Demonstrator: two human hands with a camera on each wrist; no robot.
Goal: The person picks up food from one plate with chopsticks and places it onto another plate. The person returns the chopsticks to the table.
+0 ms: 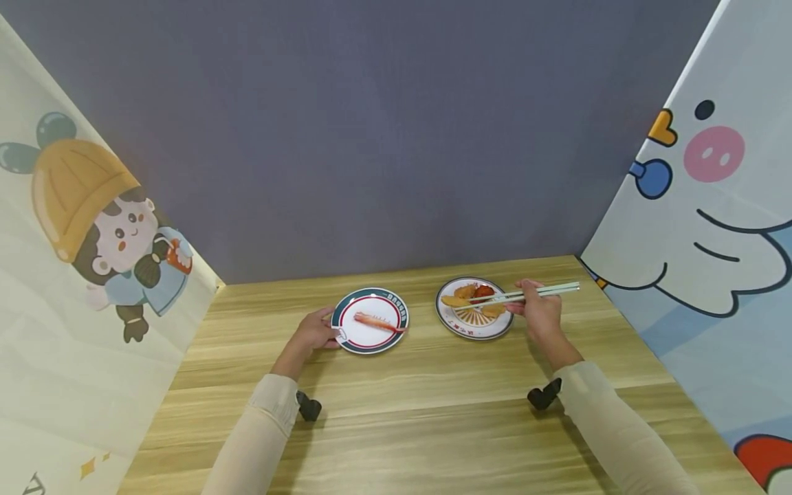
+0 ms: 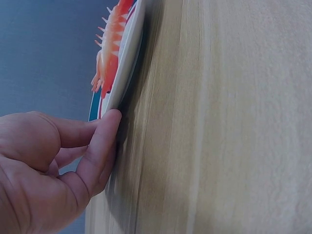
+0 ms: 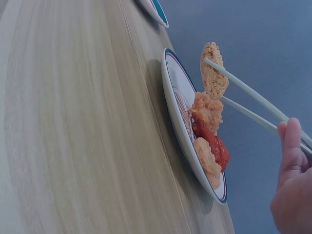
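Note:
My left hand (image 1: 314,331) pinches the near-left rim of a white plate (image 1: 371,342) with a green border and red ring. On that plate lies an orange-red shrimp (image 1: 376,321) with pale legs, seen close in the left wrist view. My right hand (image 1: 540,311) grips pale green chopsticks (image 1: 559,289). Between their tips is a golden-brown fried piece (image 3: 213,70), raised at the edge of a second plate (image 3: 174,105). That plate carries a crumbed lump (image 3: 207,111), a glossy red piece (image 3: 217,148) and another golden piece (image 3: 207,160).
Both plates sit on a wood-grain table (image 1: 421,419), towards its back edge. Behind it rises a grey panel (image 1: 383,137). Cartoon-printed panels stand at the left (image 1: 37,330) and right (image 1: 631,234). A black wrist device is on each sleeve.

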